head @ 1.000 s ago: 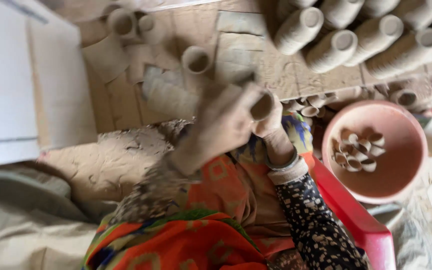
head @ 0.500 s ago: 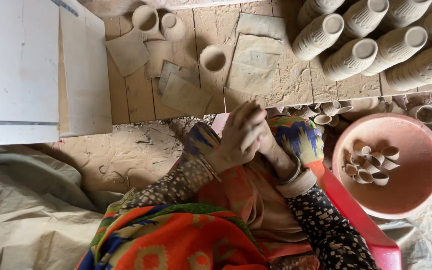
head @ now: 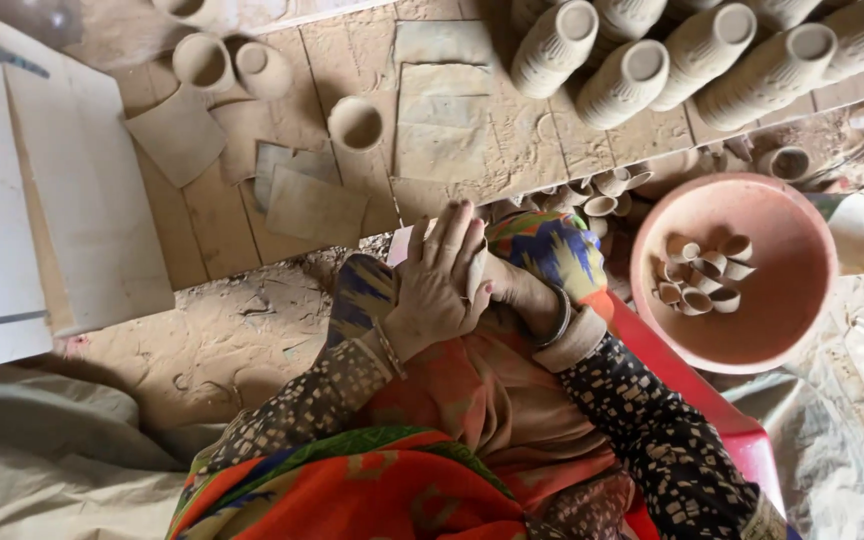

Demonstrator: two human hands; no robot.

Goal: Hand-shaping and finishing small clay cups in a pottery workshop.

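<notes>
Both hands have dropped from the worktop [head: 252, 230] to the lap. The left hand [head: 437, 290] wraps over the right hand [head: 512, 290], pressing a clay piece [head: 476, 272].

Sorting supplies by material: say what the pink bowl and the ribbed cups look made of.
Pink bowl: probably plastic; smooth, even colour, thin rim. Ribbed cups: seemingly unfired clay; matt, dusty tan, grooved sides.

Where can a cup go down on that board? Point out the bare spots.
Bare planks lie between the single clay cup and the white slab, below the flat clay sheets. Crowded: the ribbed cups top right and the pink bowl.
</notes>
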